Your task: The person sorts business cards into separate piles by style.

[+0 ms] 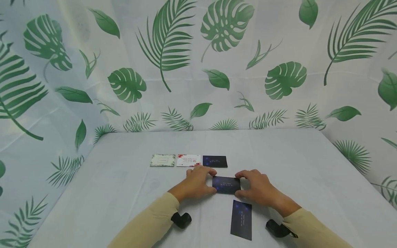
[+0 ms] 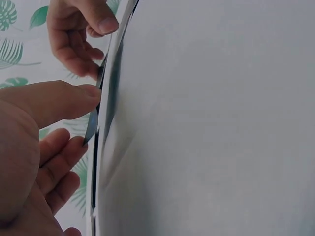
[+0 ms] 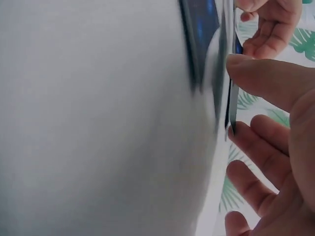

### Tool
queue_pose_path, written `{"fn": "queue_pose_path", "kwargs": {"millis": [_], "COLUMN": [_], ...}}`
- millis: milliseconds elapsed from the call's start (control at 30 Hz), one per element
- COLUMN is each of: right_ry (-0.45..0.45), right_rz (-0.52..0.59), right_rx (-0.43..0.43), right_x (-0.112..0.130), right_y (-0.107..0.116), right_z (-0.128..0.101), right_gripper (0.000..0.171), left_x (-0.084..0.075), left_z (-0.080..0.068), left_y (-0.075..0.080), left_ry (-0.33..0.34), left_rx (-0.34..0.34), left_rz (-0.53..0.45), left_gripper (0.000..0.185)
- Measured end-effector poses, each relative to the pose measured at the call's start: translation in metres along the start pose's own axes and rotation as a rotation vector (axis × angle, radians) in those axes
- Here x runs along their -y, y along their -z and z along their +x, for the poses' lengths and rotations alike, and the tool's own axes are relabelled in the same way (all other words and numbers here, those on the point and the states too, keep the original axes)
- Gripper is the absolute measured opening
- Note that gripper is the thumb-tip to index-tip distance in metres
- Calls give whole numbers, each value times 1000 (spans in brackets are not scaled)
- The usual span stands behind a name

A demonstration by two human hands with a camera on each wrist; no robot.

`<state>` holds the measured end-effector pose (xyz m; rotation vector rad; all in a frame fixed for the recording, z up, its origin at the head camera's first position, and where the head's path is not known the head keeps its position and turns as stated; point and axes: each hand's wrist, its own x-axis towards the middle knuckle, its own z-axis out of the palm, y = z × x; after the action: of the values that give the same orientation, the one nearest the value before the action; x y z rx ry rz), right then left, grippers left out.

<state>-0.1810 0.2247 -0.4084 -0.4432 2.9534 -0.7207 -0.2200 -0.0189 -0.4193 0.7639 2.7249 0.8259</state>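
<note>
Dark blue rectangular card (image 1: 226,185), lying flat on the pale cloth-covered worktop (image 1: 124,186), is pinched at its short ends by the left hand (image 1: 196,182) and right hand (image 1: 258,187); it looks mid-placement, just before the black card (image 1: 215,161) that ends the far row. Next calls for squaring it under that row and letting go. Both wrist views show the thumb and fingers closed on its thin edge, which the head view hides.
</note>
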Motion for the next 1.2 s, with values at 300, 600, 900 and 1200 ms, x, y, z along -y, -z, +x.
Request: {"fn": "queue_pose_path", "kwargs": {"millis": [300, 600, 900, 1200], "right_ry": [101, 70, 8, -32], "right_rz": [-15, -1, 7, -5], "right_rx": [-76, -63, -11, 16], "right_x": [4, 1, 1, 0], "right_y": [8, 6, -1, -4], "right_z": [20, 53, 78, 89], "right_gripper": [48, 46, 46, 48], "left_x": [8, 21, 29, 32], "left_z": [8, 30, 46, 53], "left_y": [18, 30, 29, 28], "left_ry": [-11, 24, 96, 110], "left_rx": [-49, -68, -63, -75], "left_rz": [-4, 36, 76, 117], "left_gripper": [50, 47, 47, 47]}}
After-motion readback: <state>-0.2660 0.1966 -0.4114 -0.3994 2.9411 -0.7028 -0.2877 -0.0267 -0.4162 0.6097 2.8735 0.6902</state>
